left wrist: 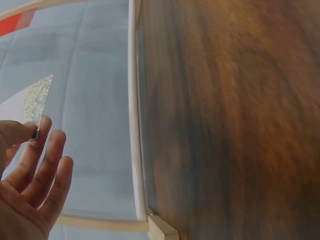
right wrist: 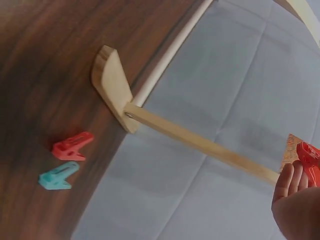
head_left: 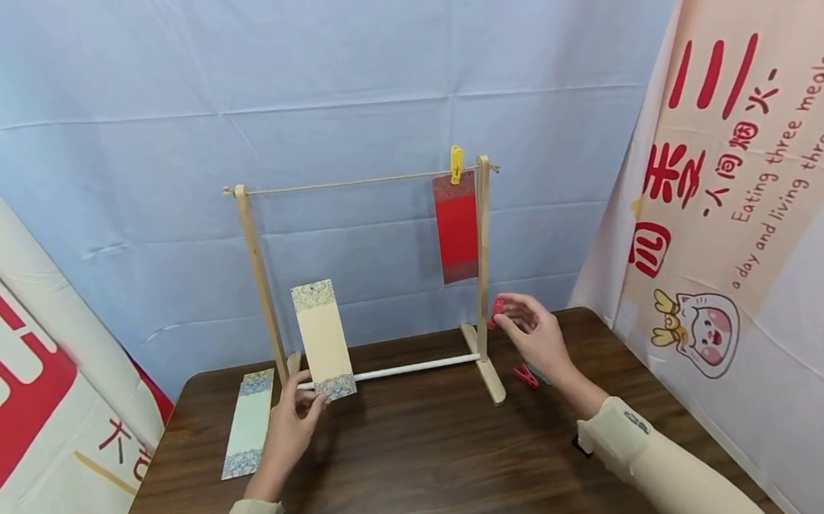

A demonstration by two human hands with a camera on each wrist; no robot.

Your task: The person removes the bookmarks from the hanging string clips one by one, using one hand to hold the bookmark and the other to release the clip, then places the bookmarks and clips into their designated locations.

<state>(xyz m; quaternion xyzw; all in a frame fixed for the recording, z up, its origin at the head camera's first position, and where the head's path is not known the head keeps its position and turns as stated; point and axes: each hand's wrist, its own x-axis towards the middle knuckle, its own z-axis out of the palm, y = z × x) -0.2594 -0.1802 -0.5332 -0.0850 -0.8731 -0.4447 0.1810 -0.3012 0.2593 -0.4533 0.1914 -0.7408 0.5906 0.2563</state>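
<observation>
My left hand (head_left: 293,428) pinches the lower patterned edge of a cream paper card (head_left: 322,337), holding it upright at the left of a wooden rack; the left wrist view shows thumb and forefinger on the card's corner (left wrist: 38,102). By the rack's right post, my right hand (head_left: 538,340) pinches a red clothespin (head_left: 498,308), also at the edge of the right wrist view. A red card (head_left: 457,229) hangs from the rack's string (head_left: 348,183) under a yellow clothespin (head_left: 456,165).
A pale green card (head_left: 246,427) lies on the dark wooden table (head_left: 414,466), left of the rack. Right of the rack's foot (head_left: 493,380) lie another red clothespin (right wrist: 72,146) and a teal one (right wrist: 57,177). A white rod (head_left: 417,367) joins the posts low down.
</observation>
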